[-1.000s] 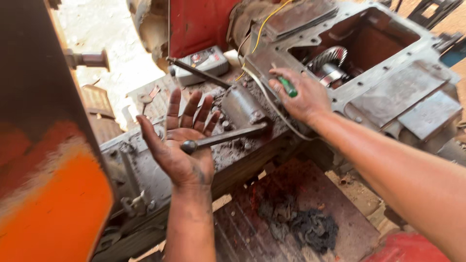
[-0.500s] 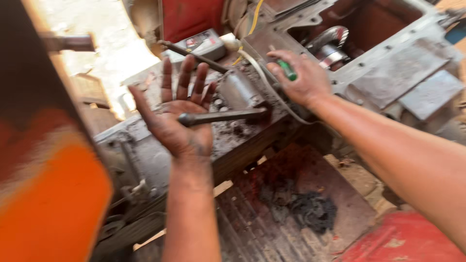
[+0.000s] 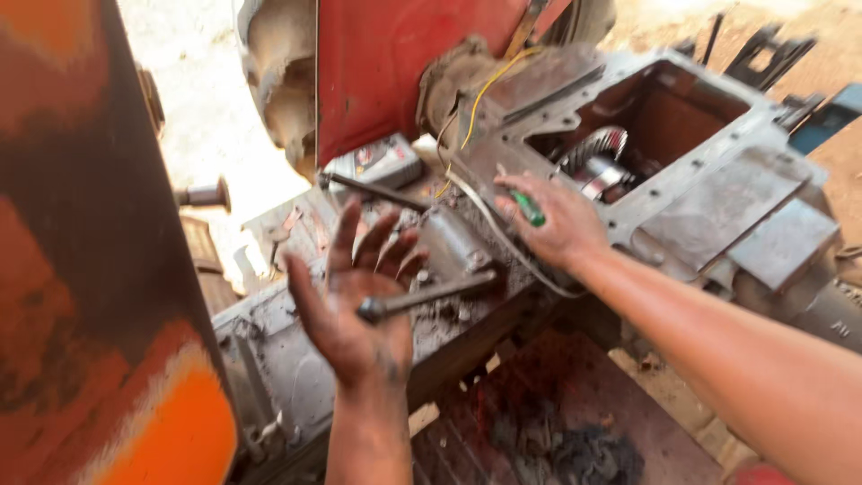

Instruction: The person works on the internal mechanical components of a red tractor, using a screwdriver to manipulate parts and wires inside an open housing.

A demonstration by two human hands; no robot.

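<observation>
My left hand [image 3: 355, 301] is greasy, palm up with fingers spread, above a dirty grey machine housing [image 3: 269, 359]. A long dark metal bar [image 3: 426, 295] lies across the palm, its far end resting on the housing; the fingers do not close on it. My right hand [image 3: 552, 220] reaches over the housing and grips a green-handled tool [image 3: 528, 208] near a grey curved cable [image 3: 494, 238]. Behind it is an open gearbox casing [image 3: 646, 117] with a shiny gear [image 3: 597, 153] inside.
A red sheet-metal panel [image 3: 395, 63] stands behind the housing. An orange and dark panel [image 3: 81, 296] fills the left side. A small grey can [image 3: 377, 162] and a yellow wire [image 3: 489, 85] lie near the red panel. Black grime [image 3: 575, 454] covers the rusty floor plate below.
The view has shifted, so hands and casing sit lower and more to the right. Both hands keep their poses: left palm open under the bar, right closed on the green tool.
</observation>
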